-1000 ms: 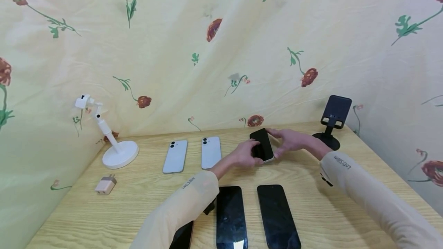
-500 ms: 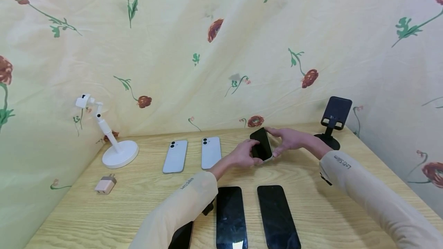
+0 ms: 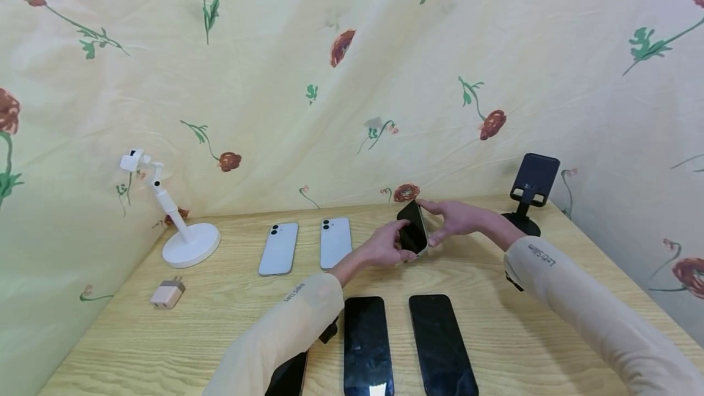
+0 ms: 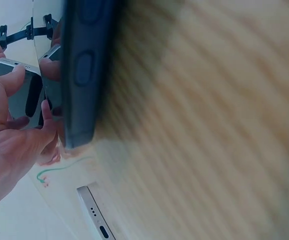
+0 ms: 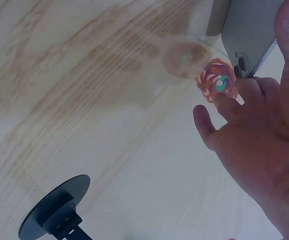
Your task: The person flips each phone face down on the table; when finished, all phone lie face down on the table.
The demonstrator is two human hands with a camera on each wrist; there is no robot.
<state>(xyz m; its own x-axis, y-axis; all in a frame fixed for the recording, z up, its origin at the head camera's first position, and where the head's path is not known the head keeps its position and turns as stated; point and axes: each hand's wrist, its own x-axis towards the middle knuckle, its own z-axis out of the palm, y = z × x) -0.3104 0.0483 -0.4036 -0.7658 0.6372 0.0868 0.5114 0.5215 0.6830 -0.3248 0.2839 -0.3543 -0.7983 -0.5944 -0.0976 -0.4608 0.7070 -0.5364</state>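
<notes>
Head view: pinching a phone [image 3: 415,231] with a black screen by its left side and bottom with the left hand [image 3: 384,244], and gripping its other side with the right hand [image 3: 458,220], fingers up by the top corner and thumb lower down. Tilted, at the back of the bench [image 3: 165,347], between two pale phones [image 3: 335,246] on the left and a black stand [image 3: 535,177] on the right. Can see more dark phones [image 3: 442,347] lying nearer the front.
</notes>
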